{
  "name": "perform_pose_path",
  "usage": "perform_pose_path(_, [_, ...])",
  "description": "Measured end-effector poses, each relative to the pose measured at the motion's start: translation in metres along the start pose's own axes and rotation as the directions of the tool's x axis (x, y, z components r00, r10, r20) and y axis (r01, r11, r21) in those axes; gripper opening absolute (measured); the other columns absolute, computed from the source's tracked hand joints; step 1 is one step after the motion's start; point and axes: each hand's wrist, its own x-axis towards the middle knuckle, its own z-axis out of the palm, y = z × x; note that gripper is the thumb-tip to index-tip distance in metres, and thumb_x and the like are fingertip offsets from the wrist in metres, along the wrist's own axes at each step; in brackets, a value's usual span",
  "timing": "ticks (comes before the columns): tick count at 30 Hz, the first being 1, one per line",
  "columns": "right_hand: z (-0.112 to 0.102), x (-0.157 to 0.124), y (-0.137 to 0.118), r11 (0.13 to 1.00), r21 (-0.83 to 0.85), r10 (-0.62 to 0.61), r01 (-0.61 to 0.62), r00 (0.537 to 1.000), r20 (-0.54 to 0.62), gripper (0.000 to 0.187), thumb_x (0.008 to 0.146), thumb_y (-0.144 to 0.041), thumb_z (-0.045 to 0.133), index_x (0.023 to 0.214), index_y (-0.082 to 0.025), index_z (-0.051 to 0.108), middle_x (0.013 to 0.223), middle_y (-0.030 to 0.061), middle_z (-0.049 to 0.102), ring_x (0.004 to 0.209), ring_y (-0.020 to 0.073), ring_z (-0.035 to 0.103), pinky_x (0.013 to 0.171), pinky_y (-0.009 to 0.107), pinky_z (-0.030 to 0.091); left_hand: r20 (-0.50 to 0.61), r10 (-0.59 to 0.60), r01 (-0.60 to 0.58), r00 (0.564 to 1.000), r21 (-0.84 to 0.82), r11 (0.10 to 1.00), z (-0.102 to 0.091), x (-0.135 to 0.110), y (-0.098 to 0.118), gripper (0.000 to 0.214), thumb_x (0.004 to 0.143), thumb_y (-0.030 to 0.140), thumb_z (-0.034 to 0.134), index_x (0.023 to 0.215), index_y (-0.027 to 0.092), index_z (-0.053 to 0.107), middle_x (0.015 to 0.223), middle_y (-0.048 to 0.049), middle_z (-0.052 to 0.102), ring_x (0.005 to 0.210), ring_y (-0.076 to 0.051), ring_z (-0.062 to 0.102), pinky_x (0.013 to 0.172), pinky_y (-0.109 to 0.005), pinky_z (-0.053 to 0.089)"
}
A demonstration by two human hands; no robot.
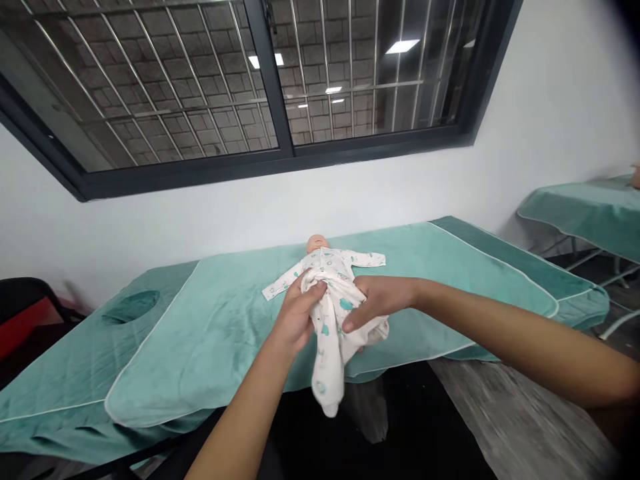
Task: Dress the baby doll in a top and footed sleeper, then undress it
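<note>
A baby doll [317,243] lies on its back on the green-covered bed, its head toward the wall. It wears a white long-sleeved top [325,257] with a small coloured print, both sleeves spread out. White baby pants [329,353] in a matching print are bunched around the doll's lower body, one leg hanging toward me past the bed's near edge. My left hand [300,308] is closed on the bunched cloth at the left, thumb on top. My right hand [375,300] grips the pants from the right. The doll's legs are hidden by cloth and hands.
The bed [225,333] is covered by a green sheet and has a face hole [131,307] at its left. A barred window [285,87] is in the wall behind. Another green bed [590,210] stands at the right, and a dark chair [30,320] at the left.
</note>
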Motion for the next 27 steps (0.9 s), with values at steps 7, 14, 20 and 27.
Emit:
perform_pose_path(7, [0.0, 0.001, 0.007, 0.879, 0.348, -0.251, 0.326, 0.937, -0.244, 0.038, 0.071, -0.04, 0.082, 0.092, -0.01, 0.071, 0.084, 0.008, 0.073, 0.076, 0.0178, 0.068, 0.071, 0.028, 0.054, 0.288, -0.201, 0.165, 0.936, 0.145, 0.976, -0.019, -0.009, 0.002, 0.068, 0.051, 0.032, 0.092, 0.113, 0.016, 0.069, 0.1, -0.0126, 0.074, 0.093, -0.033, 0.069, 0.08, -0.039, 0.055])
perform_pose_path(14, [0.027, 0.028, 0.06, 0.892, 0.44, -0.055, 0.103, 0.991, -0.121, 0.042, 0.065, -0.04, 0.086, 0.093, -0.013, 0.072, 0.085, 0.0059, 0.073, 0.077, 0.0168, 0.067, 0.074, 0.027, 0.053, -0.04, 0.015, -0.015, 0.999, -0.007, 1.0, -0.021, -0.007, -0.015, 0.065, 0.069, 0.035, 0.081, 0.129, 0.022, 0.057, 0.108, -0.0092, 0.072, 0.093, -0.025, 0.07, 0.086, -0.037, 0.053])
perform_pose_path(20, [0.005, 0.036, 0.088, 0.848, 0.508, -0.086, 0.148, 0.986, -0.145, 0.055, 0.061, -0.054, 0.085, 0.093, -0.012, 0.07, 0.087, 0.0076, 0.073, 0.081, 0.0185, 0.068, 0.076, 0.029, 0.054, -0.007, -0.02, 0.021, 1.0, 0.358, 0.934, -0.026, -0.005, -0.018, 0.047, 0.075, 0.038, 0.074, 0.117, 0.018, 0.064, 0.104, -0.0063, 0.071, 0.099, -0.025, 0.064, 0.09, -0.033, 0.049])
perform_pose_path(27, [0.013, 0.028, 0.099, 0.919, 0.394, 0.019, 0.019, 0.995, -0.093, 0.045, 0.066, -0.033, 0.086, 0.104, -0.014, 0.07, 0.099, 0.0078, 0.074, 0.095, 0.0227, 0.068, 0.09, 0.038, 0.052, 0.13, -0.156, 0.043, 0.979, 0.621, 0.783, -0.032, 0.0, -0.038, 0.029, 0.087, 0.041, 0.057, 0.103, 0.018, 0.064, 0.098, -0.0045, 0.069, 0.093, -0.022, 0.062, 0.082, -0.032, 0.048])
